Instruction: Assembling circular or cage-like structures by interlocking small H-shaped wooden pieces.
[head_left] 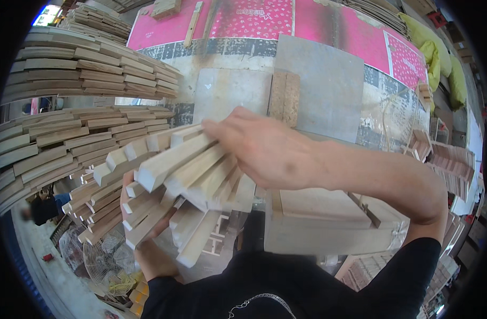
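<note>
In front of my chest is a loose bundle of pale wooden strips (pixel 179 159), tilted with their cut ends toward the lower left. My right hand (pixel 254 146) lies over the top of the bundle at its far end, fingers curled down around the strips. Beneath and to the left, my left hand (pixel 128 194) grips the bundle from its side. Much of that hand is hidden behind the wood. A few strips hang at a different angle on the underside.
Tall stacks of wooden strips (pixel 57 127) stand close on the left. Ahead, a table carries grey boards (pixel 318 80), a chipboard strip (pixel 284 98) and pink patterned sheets (pixel 251 18). A pale wooden block (pixel 323 218) sits near my right side. A wire fan guard (pixel 102 260) is low on the left.
</note>
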Motion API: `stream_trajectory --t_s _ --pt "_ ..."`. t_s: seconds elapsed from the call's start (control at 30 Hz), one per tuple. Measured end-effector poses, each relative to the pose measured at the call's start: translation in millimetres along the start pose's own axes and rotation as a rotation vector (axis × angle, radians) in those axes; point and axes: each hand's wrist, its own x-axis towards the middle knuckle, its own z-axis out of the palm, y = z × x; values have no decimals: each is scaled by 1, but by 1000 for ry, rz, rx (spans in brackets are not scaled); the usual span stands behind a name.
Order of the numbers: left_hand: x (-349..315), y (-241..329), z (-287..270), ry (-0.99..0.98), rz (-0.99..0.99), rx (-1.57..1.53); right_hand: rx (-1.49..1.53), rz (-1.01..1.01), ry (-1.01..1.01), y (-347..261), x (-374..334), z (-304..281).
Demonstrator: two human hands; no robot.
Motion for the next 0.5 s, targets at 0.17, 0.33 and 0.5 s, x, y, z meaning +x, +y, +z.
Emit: stream_trajectory --t_s 0.17,0.33,0.5 --pt "5 -13 -5 -18 281 403 -26 60 -76 -5 -22 -9" --pt "11 16 7 35 198 171 -4 201 -184 -27 -29 -3" --pt "18 -10 -3 -50 430 21 -38 252 -73 -41 -26 9"
